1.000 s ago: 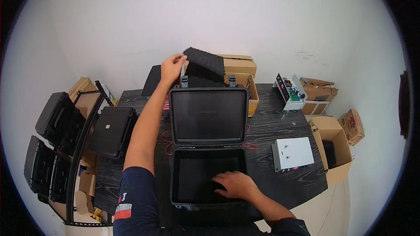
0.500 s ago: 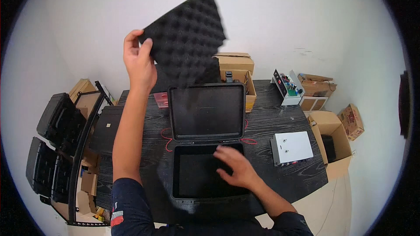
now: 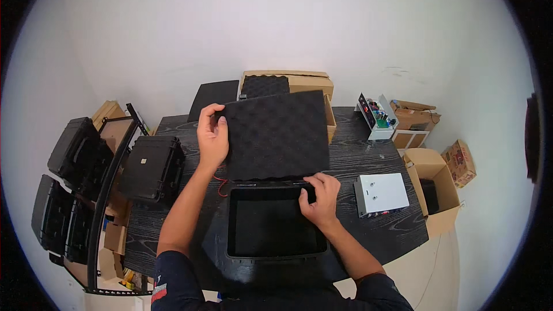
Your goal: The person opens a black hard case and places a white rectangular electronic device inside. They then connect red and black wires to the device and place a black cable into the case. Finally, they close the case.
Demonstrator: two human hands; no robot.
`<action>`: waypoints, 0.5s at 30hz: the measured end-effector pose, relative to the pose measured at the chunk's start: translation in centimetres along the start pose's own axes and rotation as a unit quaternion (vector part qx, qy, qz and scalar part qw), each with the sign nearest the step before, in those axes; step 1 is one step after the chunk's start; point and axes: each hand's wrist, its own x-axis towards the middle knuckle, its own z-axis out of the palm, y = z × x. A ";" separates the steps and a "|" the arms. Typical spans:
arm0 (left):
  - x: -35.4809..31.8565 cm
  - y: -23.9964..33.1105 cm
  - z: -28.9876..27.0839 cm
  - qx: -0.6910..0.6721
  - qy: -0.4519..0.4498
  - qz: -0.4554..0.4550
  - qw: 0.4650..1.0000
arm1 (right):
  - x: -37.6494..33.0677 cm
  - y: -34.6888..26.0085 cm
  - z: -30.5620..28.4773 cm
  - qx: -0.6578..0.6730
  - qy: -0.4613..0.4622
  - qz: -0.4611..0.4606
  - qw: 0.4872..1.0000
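An open black hard case lies on the dark wooden table in front of me, its base empty. My left hand grips the left edge of a black egg-crate foam sheet and holds it upright over the raised lid, which the foam hides. My right hand pinches the foam's lower right edge at the case's hinge line. A thin red wire lies on the table just left of the case.
A closed black case sits at the table's left. Cardboard boxes with more foam stand behind. A grey metal box lies to the right, a small electronics unit behind it. Black cases fill a rack left; an open carton stands right.
My left hand has brought the foam sheet down from high above the table to the open lid. My right hand has moved from the case's base up to the foam's lower edge.
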 end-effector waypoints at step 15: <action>-5.3 -2.6 0.0 0.391 -0.173 0.048 0.903 | 0.5 -0.5 0.7 -0.050 -0.205 0.043 0.976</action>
